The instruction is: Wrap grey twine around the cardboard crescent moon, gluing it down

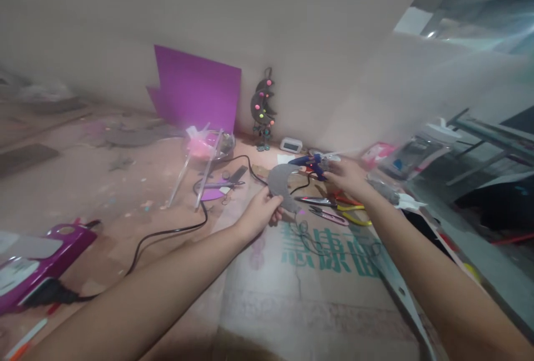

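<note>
My left hand point(263, 208) pinches the lower left edge of a grey crescent moon point(278, 184), which looks like felt and is raised over the work surface. At the crescent's upper tip lies the nozzle of a blue hot glue gun point(311, 162), pointing left. My right hand point(347, 178) has its fingers closed at the gun's handle; part of the grip is blurred. A thin thread point(306, 236) trails below the crescent. Just right of it lie scissors with yellow handles point(354, 215) and pink thread snips point(331, 216).
A finished-looking moon hanging point(262, 108) with coloured balls leans against the wall beside purple sheets point(200, 91). A small white digital clock point(291, 145) stands nearby. Left are a clear bowl point(227, 147), a black cord point(167, 231) and a purple power strip point(62, 255). A clear jug point(421, 149) stands right.
</note>
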`<action>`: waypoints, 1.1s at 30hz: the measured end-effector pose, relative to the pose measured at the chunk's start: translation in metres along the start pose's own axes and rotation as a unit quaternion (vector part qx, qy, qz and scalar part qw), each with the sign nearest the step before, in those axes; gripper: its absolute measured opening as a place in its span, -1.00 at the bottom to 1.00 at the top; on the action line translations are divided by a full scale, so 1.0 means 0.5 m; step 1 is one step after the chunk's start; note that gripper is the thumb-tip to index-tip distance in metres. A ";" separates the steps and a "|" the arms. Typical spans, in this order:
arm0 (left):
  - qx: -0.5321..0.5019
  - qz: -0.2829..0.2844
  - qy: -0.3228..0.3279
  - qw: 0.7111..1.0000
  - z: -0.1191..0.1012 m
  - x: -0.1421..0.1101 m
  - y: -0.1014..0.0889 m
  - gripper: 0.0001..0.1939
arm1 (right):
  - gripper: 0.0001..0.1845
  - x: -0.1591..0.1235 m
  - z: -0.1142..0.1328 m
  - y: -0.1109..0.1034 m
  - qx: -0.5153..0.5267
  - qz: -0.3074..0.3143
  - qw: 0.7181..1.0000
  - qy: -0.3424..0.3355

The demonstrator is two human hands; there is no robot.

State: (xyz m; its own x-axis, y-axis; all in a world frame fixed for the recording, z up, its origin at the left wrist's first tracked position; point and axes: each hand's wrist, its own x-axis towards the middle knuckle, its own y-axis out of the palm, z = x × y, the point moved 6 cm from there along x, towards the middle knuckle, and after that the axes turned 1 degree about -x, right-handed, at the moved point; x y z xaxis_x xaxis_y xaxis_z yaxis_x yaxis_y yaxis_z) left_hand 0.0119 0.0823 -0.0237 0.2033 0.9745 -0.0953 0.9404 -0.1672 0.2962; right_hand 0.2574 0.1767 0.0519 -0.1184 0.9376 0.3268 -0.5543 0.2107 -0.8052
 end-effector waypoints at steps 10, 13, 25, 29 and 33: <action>0.004 0.005 0.007 1.000 0.000 0.002 -0.002 -0.83 | -0.55 0.050 -0.006 0.089 -0.021 0.031 0.992 0.122; 0.004 0.005 0.009 1.000 0.000 0.003 -0.003 -0.81 | -0.64 0.038 -0.009 0.080 -0.014 0.017 0.989 0.144; -0.006 -0.060 0.032 0.998 -0.020 0.006 -0.033 -0.83 | -0.65 -0.113 0.068 -0.047 0.200 -0.043 0.974 0.098; -0.005 -0.060 0.023 0.998 -0.020 0.009 -0.035 -0.84 | -0.73 -0.207 0.093 -0.035 0.128 0.006 0.987 0.097; 0.017 -0.062 0.020 0.998 -0.019 0.007 -0.035 -0.86 | -0.72 -0.261 0.086 0.001 0.083 0.035 0.992 0.088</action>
State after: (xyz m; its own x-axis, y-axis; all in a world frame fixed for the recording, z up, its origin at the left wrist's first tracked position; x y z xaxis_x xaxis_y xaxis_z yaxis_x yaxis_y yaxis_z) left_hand -0.0066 0.0903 -0.0200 0.0743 0.9930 -0.0918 0.9664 -0.0489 0.2523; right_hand 0.2373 0.0427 0.0301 -0.0245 0.9851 0.1700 -0.6799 0.1082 -0.7253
